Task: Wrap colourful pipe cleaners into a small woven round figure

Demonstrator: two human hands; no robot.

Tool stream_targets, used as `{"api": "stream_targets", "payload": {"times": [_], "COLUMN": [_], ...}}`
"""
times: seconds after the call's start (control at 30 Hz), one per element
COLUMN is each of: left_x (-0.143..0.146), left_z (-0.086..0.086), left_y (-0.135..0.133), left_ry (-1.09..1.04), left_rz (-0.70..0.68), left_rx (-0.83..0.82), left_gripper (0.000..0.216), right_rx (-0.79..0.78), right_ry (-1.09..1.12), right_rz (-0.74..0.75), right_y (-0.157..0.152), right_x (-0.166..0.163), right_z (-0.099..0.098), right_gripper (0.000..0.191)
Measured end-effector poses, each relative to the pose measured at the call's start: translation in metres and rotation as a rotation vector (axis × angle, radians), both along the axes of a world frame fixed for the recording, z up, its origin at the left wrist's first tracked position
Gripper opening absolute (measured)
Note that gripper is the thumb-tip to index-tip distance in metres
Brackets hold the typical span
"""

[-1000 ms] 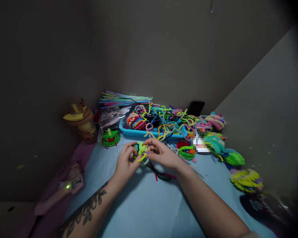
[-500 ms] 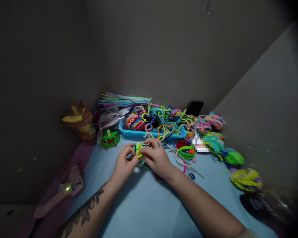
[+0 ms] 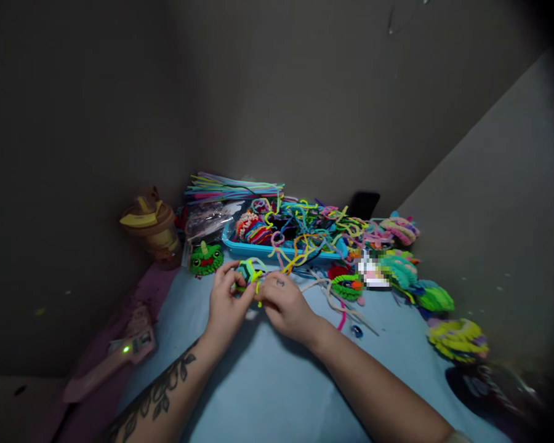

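Both of my hands meet over the light blue table point(image 3: 268, 381), just in front of a blue tray. My left hand point(image 3: 224, 303) pinches a small teal and yellow pipe-cleaner piece point(image 3: 249, 271), its fingers curled round it. My right hand point(image 3: 284, 304) is closed on the same piece from the right, gripping its yellow strand, knuckles facing me. The part of the piece between my fingers is hidden.
The blue tray point(image 3: 240, 246) behind my hands overflows with tangled coloured pipe cleaners. A green frog-like figure point(image 3: 205, 258) and a brown and yellow cup point(image 3: 151, 231) stand at the left. Several finished fuzzy pieces point(image 3: 431, 294) lie at the right. A pink tool with a green light point(image 3: 120, 357) lies at the left edge.
Both hands have shifted a little left and toward the tray with the piece. My right hand has rolled over so its back now faces up.
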State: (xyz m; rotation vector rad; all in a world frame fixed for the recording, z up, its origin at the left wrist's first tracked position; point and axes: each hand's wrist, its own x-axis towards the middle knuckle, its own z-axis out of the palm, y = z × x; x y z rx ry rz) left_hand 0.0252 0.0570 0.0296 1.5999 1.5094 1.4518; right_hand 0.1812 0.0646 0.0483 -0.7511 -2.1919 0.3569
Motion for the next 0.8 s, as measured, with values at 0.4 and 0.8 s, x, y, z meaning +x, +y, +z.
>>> {"api": "stream_targets", "payload": {"times": [0.4, 0.8], "left_x": [-0.004, -0.003], "left_z": [-0.005, 0.000], "left_y": [0.006, 0.011], "left_ry": [0.017, -0.621], "left_rz": [0.032, -0.146], "left_rx": [0.017, -0.267], "left_gripper": [0.017, 0.073], "right_rx": [0.076, -0.040], "right_ry": [-0.039, 0.042], "right_rz": [-0.177, -0.087], "right_y": [0.000, 0.006], "right_x": [-0.002, 0.001], "right_z": [-0.003, -0.007], "right_gripper": [0.017, 0.018]}}
